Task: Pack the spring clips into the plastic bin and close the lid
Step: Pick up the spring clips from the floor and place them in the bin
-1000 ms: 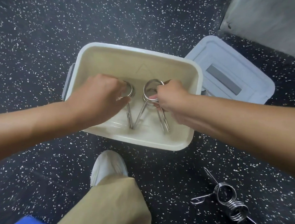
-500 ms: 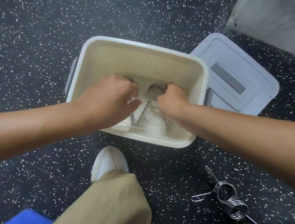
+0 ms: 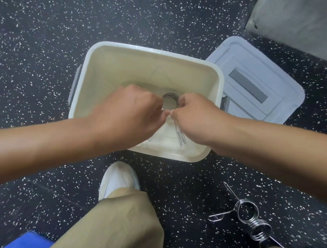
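Since half a second ago our hands have drawn together over the plastic bin (image 3: 118, 56); our left hand (image 3: 129, 114) and right hand (image 3: 194, 118) now nearly touch at the fingertips, seemingly pinching the spring clips (image 3: 170, 101) inside, though blur hides the grip; the lid (image 3: 254, 82) lies beside the bin's right rim; more loose clips (image 3: 247, 214) wait on open floor (image 3: 43, 44).
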